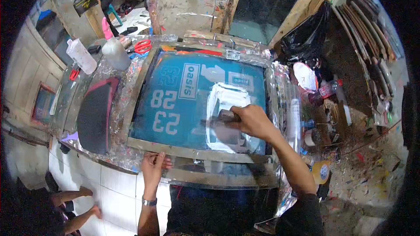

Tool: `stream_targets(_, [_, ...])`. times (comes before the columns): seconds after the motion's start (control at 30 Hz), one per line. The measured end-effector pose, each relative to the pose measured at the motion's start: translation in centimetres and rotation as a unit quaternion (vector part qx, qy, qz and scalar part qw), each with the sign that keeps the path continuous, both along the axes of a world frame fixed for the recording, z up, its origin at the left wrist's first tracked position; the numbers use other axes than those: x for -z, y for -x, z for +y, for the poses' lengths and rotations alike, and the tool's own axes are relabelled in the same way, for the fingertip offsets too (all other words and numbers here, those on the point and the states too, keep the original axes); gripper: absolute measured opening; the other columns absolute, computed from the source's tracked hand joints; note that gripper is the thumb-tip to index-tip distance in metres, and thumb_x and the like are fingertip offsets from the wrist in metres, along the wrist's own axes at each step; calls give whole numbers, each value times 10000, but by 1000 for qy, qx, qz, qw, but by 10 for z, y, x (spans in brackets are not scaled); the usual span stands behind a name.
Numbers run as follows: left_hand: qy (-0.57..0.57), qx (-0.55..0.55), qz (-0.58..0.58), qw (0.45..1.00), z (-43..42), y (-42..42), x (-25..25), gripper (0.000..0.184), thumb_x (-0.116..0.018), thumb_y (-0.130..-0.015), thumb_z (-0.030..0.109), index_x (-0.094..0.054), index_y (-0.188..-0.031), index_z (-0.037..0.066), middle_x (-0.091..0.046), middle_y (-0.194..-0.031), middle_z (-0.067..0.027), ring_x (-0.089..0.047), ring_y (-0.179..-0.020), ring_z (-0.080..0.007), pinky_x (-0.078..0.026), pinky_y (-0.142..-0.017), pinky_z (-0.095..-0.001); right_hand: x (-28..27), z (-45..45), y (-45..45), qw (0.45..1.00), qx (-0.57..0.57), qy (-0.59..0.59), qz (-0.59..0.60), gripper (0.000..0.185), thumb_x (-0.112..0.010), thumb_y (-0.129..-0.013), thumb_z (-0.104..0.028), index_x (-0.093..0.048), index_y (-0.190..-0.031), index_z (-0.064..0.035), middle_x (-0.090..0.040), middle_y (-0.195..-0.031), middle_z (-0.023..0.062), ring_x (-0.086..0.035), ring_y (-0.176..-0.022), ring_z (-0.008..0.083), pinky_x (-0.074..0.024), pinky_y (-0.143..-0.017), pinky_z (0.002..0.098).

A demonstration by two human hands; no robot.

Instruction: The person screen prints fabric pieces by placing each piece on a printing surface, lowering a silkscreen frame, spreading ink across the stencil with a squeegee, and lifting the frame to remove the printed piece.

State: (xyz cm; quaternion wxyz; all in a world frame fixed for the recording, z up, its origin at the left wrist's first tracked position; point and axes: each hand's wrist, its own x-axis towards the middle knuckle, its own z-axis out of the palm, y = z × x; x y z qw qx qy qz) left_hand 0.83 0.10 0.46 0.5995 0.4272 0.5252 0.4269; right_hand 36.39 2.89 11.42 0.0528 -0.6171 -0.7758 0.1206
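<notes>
A screen-printing frame (197, 152) lies on the worktable, its teal mesh marked with pale reversed numbers and "oasis" lettering. My right hand (252, 122) is closed around the handle of a squeegee (225, 117), which rests on the mesh. White ink (211, 133) surrounds a rectangular design beneath and beside it; the motion blurs the blade. At the frame's lower left edge, my left hand (153, 166) grips the border, thumb up and fingers curled against the wood. A watch is on that wrist.
Left of the frame lie a dark curved panel (94, 116) with a red edge, a spray bottle (116, 54), a white bottle (82, 57) and red scissors (142, 47). A tape roll (321, 171) sits right. Another person's bare limbs (78, 196) show lower left.
</notes>
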Motion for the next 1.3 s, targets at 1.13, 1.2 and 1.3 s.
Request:
stream_targets(1.13, [-419, -162, 67, 891, 59, -55, -120, 315, -613, -959, 185, -488, -1145, -36, -625, -1039, -157, -635, -885, -185, -517, -757, -306, -120, -35, 49, 851, 142, -494, -107, 459, -676, -790, -549, -585, -771, -100, -564, -762, 75, -568, -753, 250, -418, -807, 457])
stream_targets(1.2, [-535, -117, 182, 817, 97, -103, -101, 431, -654, -922, 150, -457, -1255, -39, -576, -1163, -176, -603, -1011, -227, -497, -852, -362, -153, -9, 39, 849, 162, -487, -124, 490, -655, -798, -573, -595, -772, -87, -607, -779, 96, -609, -795, 269, -450, -769, 446])
stream_targets(1.3, [-466, 144, 361, 794, 144, -151, -39, 635, -631, -914, 404, -395, -1463, 188, -225, -1592, -130, -365, -1392, -356, -339, -1057, -609, -198, 18, 20, 877, 167, -443, -80, 654, -570, -828, -677, -646, -823, -27, -681, -814, 173, -665, -753, 389, -522, -662, 462])
